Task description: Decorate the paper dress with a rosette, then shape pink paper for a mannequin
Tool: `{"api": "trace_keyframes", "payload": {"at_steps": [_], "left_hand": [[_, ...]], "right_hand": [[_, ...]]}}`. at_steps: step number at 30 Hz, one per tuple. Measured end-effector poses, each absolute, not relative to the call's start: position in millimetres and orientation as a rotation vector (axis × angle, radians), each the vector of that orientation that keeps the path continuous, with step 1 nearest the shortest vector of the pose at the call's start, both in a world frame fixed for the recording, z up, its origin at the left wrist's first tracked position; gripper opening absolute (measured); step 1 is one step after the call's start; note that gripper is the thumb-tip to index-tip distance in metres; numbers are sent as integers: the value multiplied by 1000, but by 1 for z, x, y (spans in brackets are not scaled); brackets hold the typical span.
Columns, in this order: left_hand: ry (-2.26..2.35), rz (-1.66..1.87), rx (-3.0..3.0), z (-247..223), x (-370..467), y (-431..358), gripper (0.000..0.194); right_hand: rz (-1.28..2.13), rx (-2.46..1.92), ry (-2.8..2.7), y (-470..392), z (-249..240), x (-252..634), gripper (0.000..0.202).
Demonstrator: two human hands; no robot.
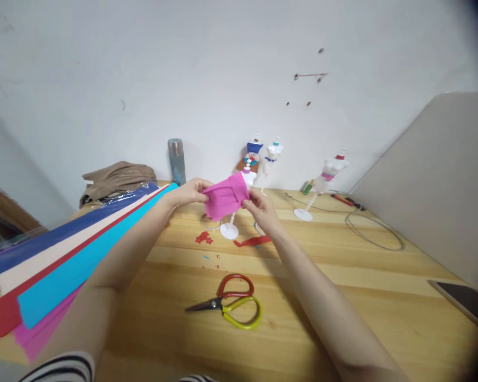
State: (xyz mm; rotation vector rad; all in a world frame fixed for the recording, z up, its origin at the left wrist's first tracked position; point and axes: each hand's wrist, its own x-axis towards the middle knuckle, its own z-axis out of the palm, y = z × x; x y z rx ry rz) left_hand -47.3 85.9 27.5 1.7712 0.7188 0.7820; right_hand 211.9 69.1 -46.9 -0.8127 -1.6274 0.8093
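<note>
A piece of pink crepe paper (226, 197) is stretched between both hands in front of a small white mannequin (248, 177). My left hand (191, 192) pinches the paper's left edge, and my right hand (263, 208) grips its lower right corner. Behind the paper, most of the mannequin's torso is hidden; its neck and round white base (229, 231) show. Nearer to me lie scissors (227, 304) with one red and one yellow handle, blades pointing left. Red paper flowers (204, 237) and a red strip (253, 241) rest below the hands.
Rolled coloured sheets (79, 254) fill the left side, beside a brown cloth (117, 180) and a thermos (177, 162). More dressed mannequins stand behind, one at the right (330, 172). A grey cable (368, 244) curls near a dark phone-like slab (462, 302).
</note>
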Motion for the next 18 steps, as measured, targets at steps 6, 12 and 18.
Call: {"api": "trace_keyframes", "payload": {"at_steps": [6, 12, 18], "left_hand": [[584, 786, 1640, 22, -38, 102, 38], [651, 980, 1551, 15, -45, 101, 53], [676, 992, 1586, 3, -34, 118, 59]], "right_hand": [[811, -827, -1632, 69, -46, 215, 26], [823, -840, -1637, 70, -47, 216, 27], [836, -837, -1637, 68, -48, 216, 26]]}}
